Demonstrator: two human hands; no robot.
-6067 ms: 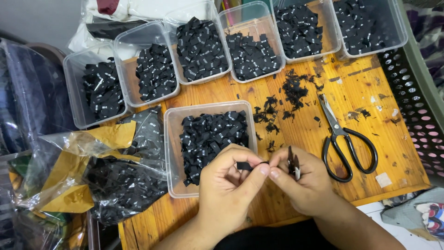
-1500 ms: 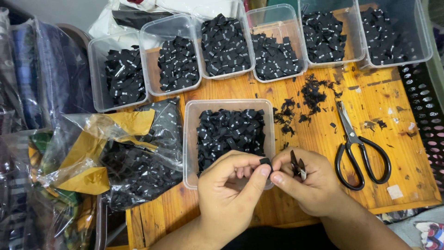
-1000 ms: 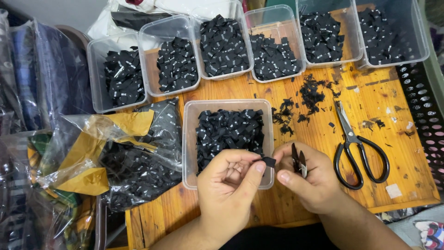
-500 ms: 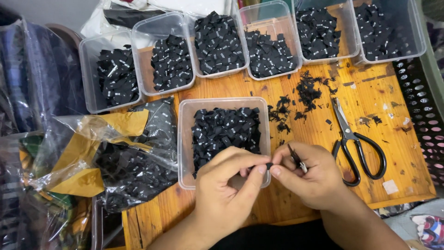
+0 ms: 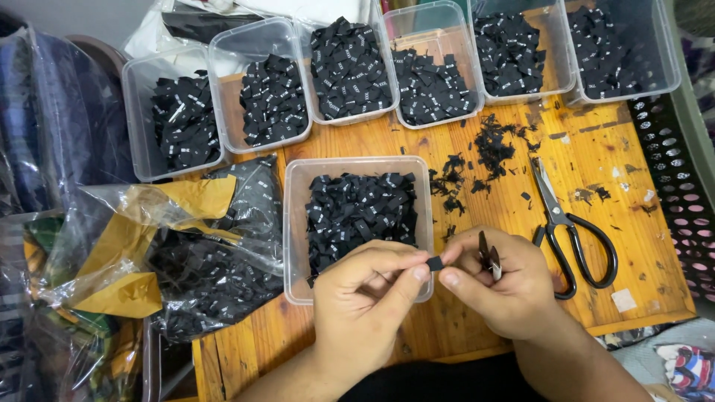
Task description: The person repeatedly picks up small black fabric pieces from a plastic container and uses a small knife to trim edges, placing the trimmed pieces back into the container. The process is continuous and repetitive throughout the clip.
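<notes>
My left hand [image 5: 365, 298] pinches a small black fabric label [image 5: 435, 263] between thumb and forefinger at the near edge of a clear plastic tub [image 5: 294, 231] filled with black labels. My right hand [image 5: 499, 286] touches the same label with its fingertips and holds a small pair of thread snips [image 5: 488, 257] in its fingers, blades pointing up. Both hands hover over the wooden tabletop [image 5: 633, 223], close to my body.
Several clear tubs of black labels [image 5: 350, 67] line the far edge. Black scissors [image 5: 570, 231] lie right of my hands, with black fabric scraps [image 5: 484, 149] beyond. A plastic bag of labels [image 5: 201, 260] sits left. A dark perforated basket [image 5: 681, 179] stands at the right.
The hands stayed together over the tub's near edge, working on a label. The view shifted slightly; the scissors and tubs have not moved.
</notes>
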